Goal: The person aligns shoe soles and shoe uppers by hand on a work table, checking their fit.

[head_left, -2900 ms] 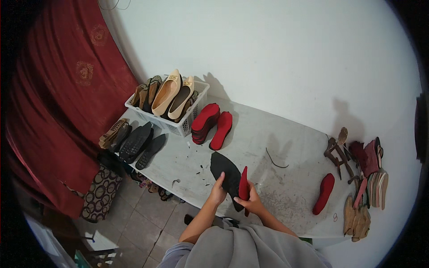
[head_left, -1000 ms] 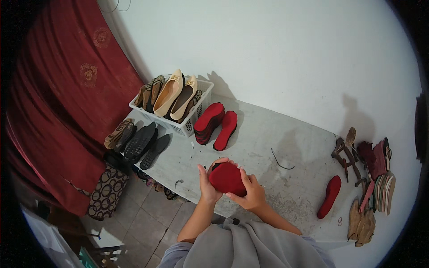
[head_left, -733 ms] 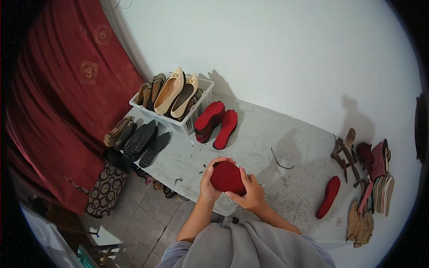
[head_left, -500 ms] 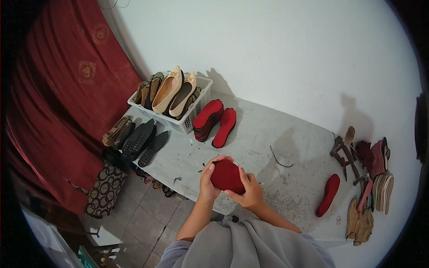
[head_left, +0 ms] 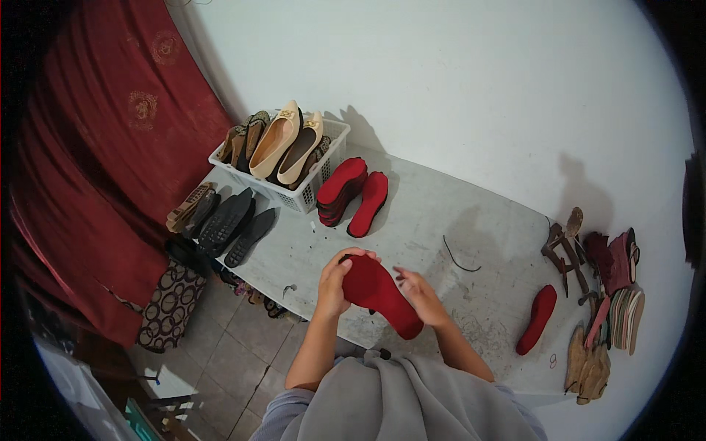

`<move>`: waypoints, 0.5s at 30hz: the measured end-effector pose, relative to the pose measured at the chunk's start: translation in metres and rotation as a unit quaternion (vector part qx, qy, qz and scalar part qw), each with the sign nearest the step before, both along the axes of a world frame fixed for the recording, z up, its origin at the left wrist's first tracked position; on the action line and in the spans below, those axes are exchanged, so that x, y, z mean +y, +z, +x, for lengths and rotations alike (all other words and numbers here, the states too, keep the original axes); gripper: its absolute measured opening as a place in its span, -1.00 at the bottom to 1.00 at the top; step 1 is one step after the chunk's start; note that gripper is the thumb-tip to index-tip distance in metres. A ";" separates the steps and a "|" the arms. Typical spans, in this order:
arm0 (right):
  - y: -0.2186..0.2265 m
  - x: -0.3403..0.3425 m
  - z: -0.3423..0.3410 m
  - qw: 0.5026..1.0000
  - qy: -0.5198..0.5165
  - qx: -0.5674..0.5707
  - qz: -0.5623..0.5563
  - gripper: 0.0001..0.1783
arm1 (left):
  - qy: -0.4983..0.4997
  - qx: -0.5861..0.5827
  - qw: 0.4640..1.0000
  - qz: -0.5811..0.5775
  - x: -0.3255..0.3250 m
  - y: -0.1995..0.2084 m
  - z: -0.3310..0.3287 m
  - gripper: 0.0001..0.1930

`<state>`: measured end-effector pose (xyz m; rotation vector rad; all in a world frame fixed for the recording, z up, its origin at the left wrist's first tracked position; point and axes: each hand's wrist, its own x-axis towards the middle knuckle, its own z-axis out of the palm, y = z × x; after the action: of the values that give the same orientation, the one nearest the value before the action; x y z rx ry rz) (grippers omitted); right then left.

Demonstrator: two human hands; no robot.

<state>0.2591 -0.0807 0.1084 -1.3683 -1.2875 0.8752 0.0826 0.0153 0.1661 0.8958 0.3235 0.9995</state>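
Note:
A red fabric-covered insole (head_left: 379,290) is tilted above the near edge of the table, its wide end in my left hand (head_left: 334,283). My left fingers wrap over that end, with the thumb on the red face. My right hand (head_left: 421,295) is beside the insole's right edge with its fingers apart, holding nothing. Beyond my hands stands a stack of red insoles with dark edges (head_left: 340,187), and a further red insole (head_left: 369,204) lies next to it. Over to the right, another red insole (head_left: 536,320) rests alone on the table.
A white plastic basket (head_left: 300,200) of shoes, with cream flats (head_left: 276,147) on top, stands at the back left. Black soles (head_left: 228,220) lie before it. Hammers (head_left: 566,253), insole strips (head_left: 627,317) and tan shoe lasts (head_left: 588,371) crowd the table's right end.
The insole has straightened from a folded shape, and its other end now hangs toward me. My right hand has let go and moved slightly away from it. My left hand keeps its grip.

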 end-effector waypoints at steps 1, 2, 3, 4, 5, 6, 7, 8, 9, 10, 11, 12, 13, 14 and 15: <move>-0.011 0.005 0.007 0.994 0.005 0.112 -0.006 -0.26 | -0.019 -0.028 0.999 -0.015 0.002 0.001 -0.004 -0.69; -0.014 0.008 0.009 0.994 0.006 0.112 -0.007 -0.26 | -0.018 -0.028 0.999 -0.015 0.003 0.001 -0.006 -0.69; -0.016 0.010 0.010 0.974 0.025 0.205 -0.094 -0.29 | -0.001 -0.042 0.997 -0.062 0.006 0.000 -0.009 -0.69; -0.021 0.013 0.012 0.938 0.043 0.294 -0.179 -0.31 | 0.016 -0.055 0.992 -0.108 0.008 -0.002 -0.011 -0.69; -0.081 0.015 0.018 0.897 0.103 0.404 -0.148 -0.36 | 0.006 -0.057 0.993 -0.107 0.009 0.000 -0.006 -0.69; -0.086 0.012 0.014 0.896 0.108 0.404 -0.150 -0.36 | 0.046 -0.070 0.987 -0.137 0.013 -0.003 -0.009 -0.69; -0.085 0.008 0.012 0.940 0.188 0.248 -0.141 -0.35 | 0.085 -0.084 0.979 -0.167 0.016 -0.005 -0.012 -0.69; -0.080 0.004 0.009 0.952 0.265 0.085 -0.126 -0.35 | 0.091 -0.084 0.978 -0.167 0.019 -0.009 -0.019 -0.69; -0.074 0.001 0.005 0.952 0.266 0.086 -0.127 -0.35 | 0.108 -0.089 0.977 -0.158 0.024 -0.015 -0.027 -0.68; -0.067 -0.001 0.000 0.899 0.249 0.311 -0.184 -0.36 | 0.125 -0.094 0.976 -0.149 0.027 -0.019 -0.035 -0.68; -0.061 -0.003 -0.004 0.794 0.217 0.519 -0.230 -0.37 | 0.142 -0.079 0.976 -0.144 0.028 -0.020 -0.042 -0.69; -0.056 -0.005 -0.007 0.793 0.217 0.521 -0.231 -0.37 | 0.143 -0.077 0.976 -0.145 0.029 -0.022 -0.048 -0.69; -0.052 -0.007 -0.010 0.799 0.189 0.520 -0.236 -0.37 | 0.160 -0.086 0.971 -0.153 0.030 -0.025 -0.054 -0.69; -0.050 -0.008 -0.011 0.806 0.160 0.517 -0.239 -0.37 | 0.176 -0.097 0.967 -0.159 0.030 -0.026 -0.056 -0.69; -0.050 -0.009 -0.012 0.806 0.160 0.517 -0.240 -0.37 | 0.177 -0.096 0.966 -0.160 0.030 -0.028 -0.058 -0.69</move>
<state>0.2470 -0.0899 0.0580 -0.7436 -0.4150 1.9327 0.0247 0.0453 0.1385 0.4497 0.4748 1.3093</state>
